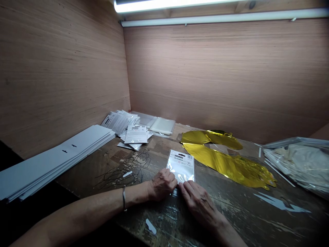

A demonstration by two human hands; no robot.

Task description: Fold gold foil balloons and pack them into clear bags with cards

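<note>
Left hand [162, 184] and right hand [199, 206] hide the plastic packet's [180, 165] lower edge.

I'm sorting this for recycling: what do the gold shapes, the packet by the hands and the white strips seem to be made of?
The gold shapes look like metallised plastic foil: mirror-bright, with crinkled highlights. The packet seems to be clear thin plastic over a printed paper card, judging by the glare near its lower edge. The white strips look like matte card, flat and stiff-edged, though any coating can't be told.
</note>
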